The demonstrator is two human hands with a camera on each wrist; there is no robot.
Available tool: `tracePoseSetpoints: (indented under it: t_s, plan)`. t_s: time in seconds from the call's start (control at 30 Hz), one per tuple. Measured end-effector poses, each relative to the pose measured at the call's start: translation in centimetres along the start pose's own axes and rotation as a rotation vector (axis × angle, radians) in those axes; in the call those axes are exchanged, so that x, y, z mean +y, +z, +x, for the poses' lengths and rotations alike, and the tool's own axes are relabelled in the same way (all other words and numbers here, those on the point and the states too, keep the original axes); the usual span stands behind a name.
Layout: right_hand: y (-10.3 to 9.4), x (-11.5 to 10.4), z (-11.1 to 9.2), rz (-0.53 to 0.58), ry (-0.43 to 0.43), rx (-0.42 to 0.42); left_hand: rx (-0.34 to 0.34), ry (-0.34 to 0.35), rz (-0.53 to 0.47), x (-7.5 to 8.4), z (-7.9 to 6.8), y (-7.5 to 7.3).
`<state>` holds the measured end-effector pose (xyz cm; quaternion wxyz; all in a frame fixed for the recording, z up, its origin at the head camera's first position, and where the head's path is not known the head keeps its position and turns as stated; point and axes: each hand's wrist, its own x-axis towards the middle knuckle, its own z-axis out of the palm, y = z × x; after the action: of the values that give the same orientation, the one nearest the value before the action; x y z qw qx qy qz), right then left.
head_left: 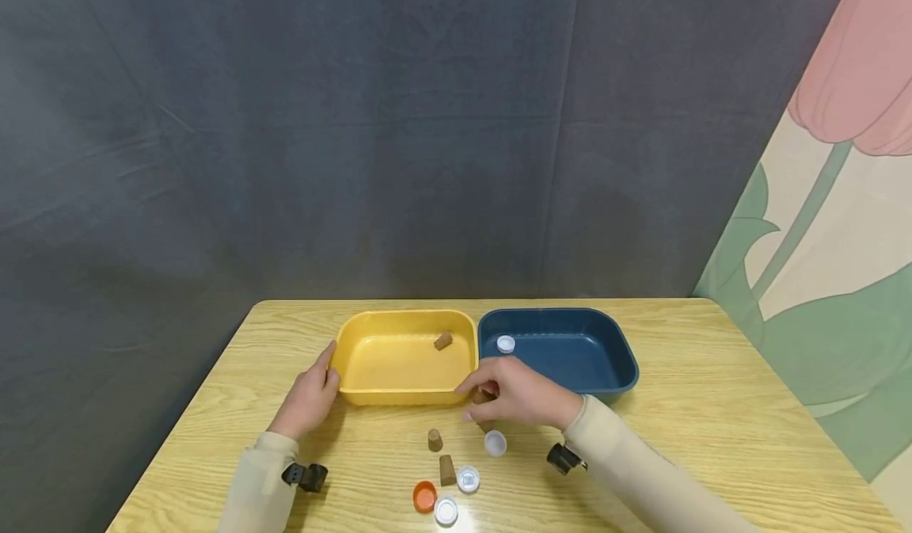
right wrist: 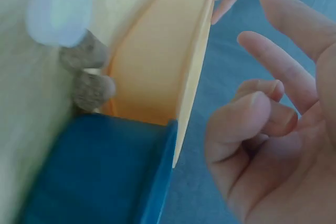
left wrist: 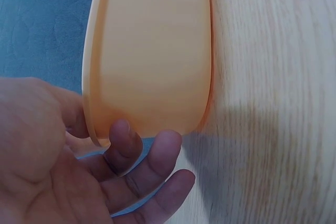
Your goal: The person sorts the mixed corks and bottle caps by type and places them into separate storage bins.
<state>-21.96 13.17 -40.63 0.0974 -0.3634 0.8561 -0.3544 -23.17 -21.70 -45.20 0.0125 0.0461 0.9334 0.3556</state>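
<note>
My left hand (head_left: 308, 397) rests against the left end of a yellow bin (head_left: 399, 397), fingers relaxed at its rim. A brown cork (head_left: 443, 340) lies inside it. My right hand (head_left: 514, 392) hovers over the bin's front right corner, with thumb and index finger apart and other fingers curled in the right wrist view. Nothing shows between its fingertips. Below that hand, two corks (right wrist: 93, 90) are on the table close to the bins, partly covered in the head view. A white bottle cap (head_left: 495, 443) lies just in front of them.
A dark blue bin (head_left: 627, 359) stands right beside the yellow one, with a white cap (head_left: 505, 344) inside. Nearer the front are two more corks (head_left: 446, 470), two white caps (head_left: 468, 479) and an orange-red cap (head_left: 424, 496). A dark curtain (head_left: 427, 137) hangs behind the table.
</note>
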Motion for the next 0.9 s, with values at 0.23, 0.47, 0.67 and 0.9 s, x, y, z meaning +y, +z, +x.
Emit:
tracePoseSetpoints:
  t_s: [0.23,0.47,0.67,0.9]
  plan:
    - [1.0,0.7,-2.0,0.049,0.045,-0.014,-0.003,0.0,-0.001,0.0,0.0,0.0]
    - [1.9,2.2,-3.7,0.079,0.07,-0.014,-0.004,0.006,-0.011,-0.1,0.0,-0.1]
    - [2.4,3.6,-4.4,0.082,0.081,-0.018,0.0,0.005,0.0,0.0,0.1,-0.2]
    - [2.9,4.5,-4.8,0.06,0.088,-0.011,0.004,0.008,0.007,0.0,0.0,0.0]
